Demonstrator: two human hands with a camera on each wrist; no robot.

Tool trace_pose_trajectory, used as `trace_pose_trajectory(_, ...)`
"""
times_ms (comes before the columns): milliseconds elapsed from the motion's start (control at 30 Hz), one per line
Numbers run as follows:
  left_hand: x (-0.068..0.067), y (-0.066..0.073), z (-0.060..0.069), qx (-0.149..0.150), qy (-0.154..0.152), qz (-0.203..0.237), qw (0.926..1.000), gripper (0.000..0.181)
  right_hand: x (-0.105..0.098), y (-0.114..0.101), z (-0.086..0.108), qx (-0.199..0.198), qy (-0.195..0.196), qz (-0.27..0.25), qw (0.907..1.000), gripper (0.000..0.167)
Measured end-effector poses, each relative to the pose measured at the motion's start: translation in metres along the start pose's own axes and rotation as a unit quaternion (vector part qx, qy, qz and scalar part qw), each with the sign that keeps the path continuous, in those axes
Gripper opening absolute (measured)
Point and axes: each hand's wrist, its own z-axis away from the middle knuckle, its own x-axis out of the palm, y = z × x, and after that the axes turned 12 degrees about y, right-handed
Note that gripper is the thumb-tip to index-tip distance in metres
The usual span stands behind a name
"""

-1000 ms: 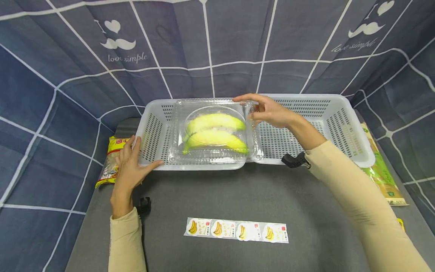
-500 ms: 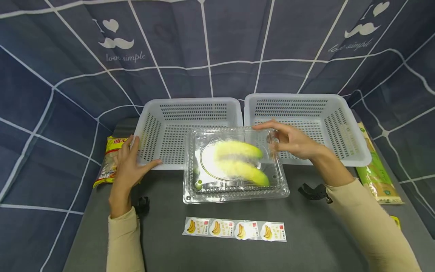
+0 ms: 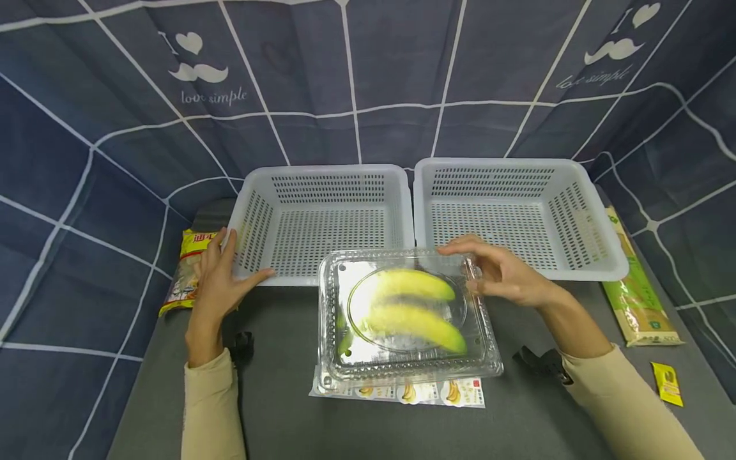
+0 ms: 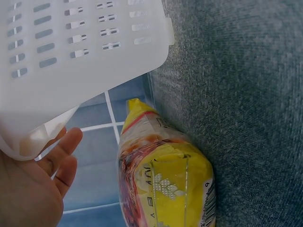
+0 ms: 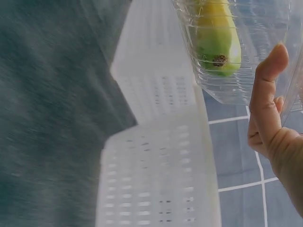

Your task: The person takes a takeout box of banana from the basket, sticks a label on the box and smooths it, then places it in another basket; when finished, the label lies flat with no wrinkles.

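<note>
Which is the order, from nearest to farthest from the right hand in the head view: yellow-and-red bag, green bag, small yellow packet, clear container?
1. Clear container: held by the right hand.
2. Green bag: to the hand's right.
3. Small yellow packet: lower right.
4. Yellow-and-red bag: far left.

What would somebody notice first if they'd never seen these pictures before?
Probably the yellow-green bananas inside a shiny clear box, whose side the person's right grip pinches, close to two white baskets. Next, maybe the strip of banana stickers on the grey table, because the box hides part of it in the head view.
</note>
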Motion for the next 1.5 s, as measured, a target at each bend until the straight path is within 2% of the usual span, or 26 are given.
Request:
trace_pose_trajectory(133,0.000,0.001,-0.003,0.003,-0.002,-0.002,1.0000,0.111,0.011,0.002,0.023,0.025,-0.003,-0.069,0.9973,0.063)
trace_pose_trajectory(200,-0.001,0.001,-0.003,0.000,-0.006,-0.003,1.0000,0.111,0.018,0.007,0.034,0.023,-0.006,-0.104,0.9943,0.063)
trace_pose_trajectory(300,-0.005,0.000,-0.004,-0.010,-0.008,0.001,0.9999,0.110,0.028,0.020,0.046,0.008,-0.005,-0.124,0.9922,0.063)
trace_pose_trajectory(533,-0.010,0.000,-0.004,-0.010,0.001,0.007,0.9999,0.111,0.038,0.052,0.064,0.009,0.035,-0.062,0.9974,0.060)
trace_pose_trajectory(767,-0.007,0.001,-0.005,-0.012,-0.002,0.013,0.9998,0.111,0.034,0.070,0.066,-0.008,0.054,-0.049,0.9973,0.056)
trace_pose_trajectory(1000,-0.003,0.003,-0.005,-0.024,-0.017,0.016,0.9994,0.111,0.033,0.073,0.066,-0.014,0.072,-0.031,0.9968,0.053)
trace_pose_trajectory(1300,-0.001,0.003,-0.004,-0.031,-0.025,0.012,0.9992,0.113,0.033,0.067,0.066,0.034,0.070,-0.018,0.9968,0.053)
trace_pose_trajectory(1500,0.000,0.002,-0.001,-0.029,-0.022,0.017,0.9992,0.112,0.032,0.068,0.067,0.053,0.069,-0.029,0.9958,0.053)
